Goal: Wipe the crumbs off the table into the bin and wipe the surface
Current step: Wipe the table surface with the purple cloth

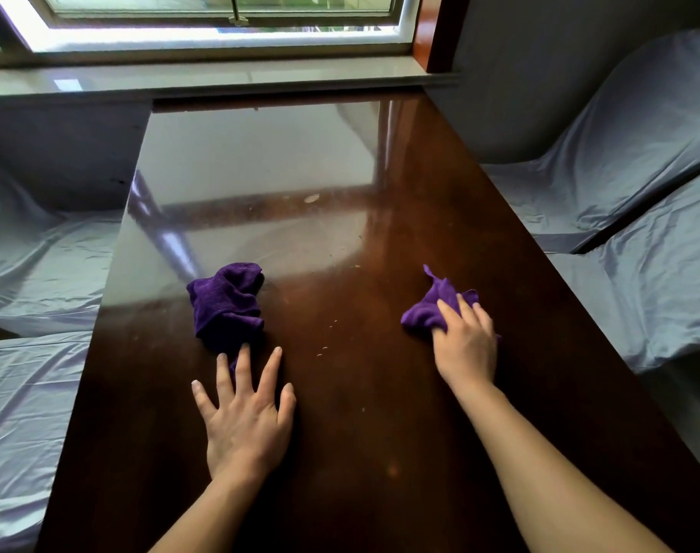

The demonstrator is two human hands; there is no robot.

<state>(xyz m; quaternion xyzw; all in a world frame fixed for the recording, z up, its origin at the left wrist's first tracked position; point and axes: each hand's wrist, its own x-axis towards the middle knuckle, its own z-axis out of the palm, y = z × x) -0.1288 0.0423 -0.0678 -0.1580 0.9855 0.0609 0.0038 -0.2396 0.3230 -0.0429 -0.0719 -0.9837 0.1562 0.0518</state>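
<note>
Dark glossy wood: the table point(380, 453) fills the view. At its near end the left hand point(244, 421) lies flat, fingers spread, holding nothing, with fingertips touching the near tail of the left cloth point(226, 303), a crumpled purple heap. Toward the table's right edge the right hand point(466, 345) clutches the purple right cloth point(434, 309) against the wood. Pale crumbs point(327, 337) dot the table between the cloths. Grey-blue covered seats point(619, 173) flank the table; a windowsill point(221, 79) runs along its far end.
</note>
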